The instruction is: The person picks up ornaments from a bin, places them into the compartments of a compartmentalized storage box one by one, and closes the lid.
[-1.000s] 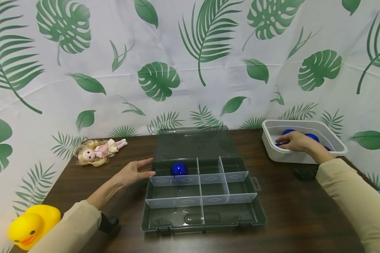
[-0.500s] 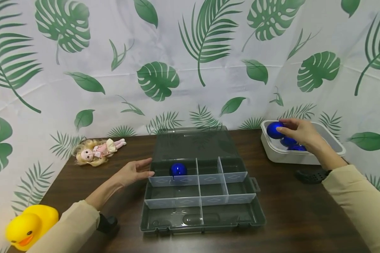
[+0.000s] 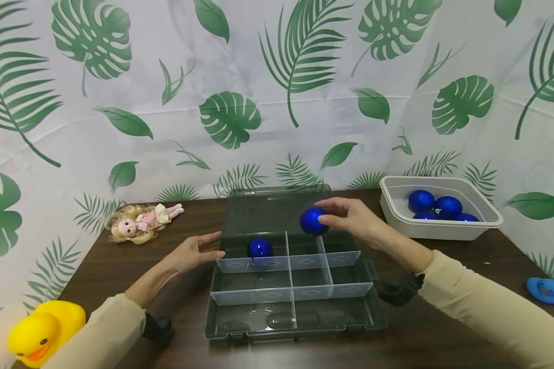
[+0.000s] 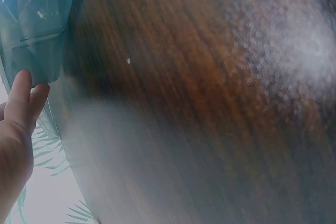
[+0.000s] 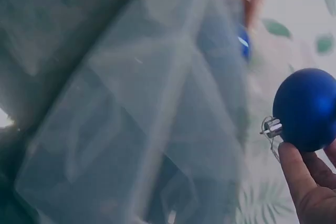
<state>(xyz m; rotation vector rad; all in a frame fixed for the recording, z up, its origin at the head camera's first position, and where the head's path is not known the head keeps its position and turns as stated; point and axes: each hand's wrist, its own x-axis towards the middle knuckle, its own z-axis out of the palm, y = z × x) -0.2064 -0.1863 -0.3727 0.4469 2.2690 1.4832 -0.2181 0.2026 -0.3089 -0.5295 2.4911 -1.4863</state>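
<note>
My right hand (image 3: 353, 218) pinches a matte blue Christmas bauble (image 3: 314, 221) above the back middle compartment of a grey see-through divider box (image 3: 251, 322). In the right wrist view the bauble (image 5: 307, 109) shows a silver cap with a wire loop, held between thumb and fingers. A shiny blue bauble (image 3: 260, 248) sits in the back left compartment. My left hand (image 3: 191, 253) touches the box's left side with fingers extended. The left wrist view shows its fingertips against the box wall (image 4: 39, 35). The box lid (image 3: 281, 212) lies folded back.
A white tub (image 3: 443, 229) with several blue baubles (image 3: 448, 207) stands at the back right. A doll (image 3: 145, 222) lies at the back left. A yellow rubber duck (image 3: 48, 330) is at the front left, and a small blue duck (image 3: 545, 290) at the right edge.
My right hand has taken a blue bauble out of the white tub and carried it left, over the divider box. The left hand has stayed at the box's side.
</note>
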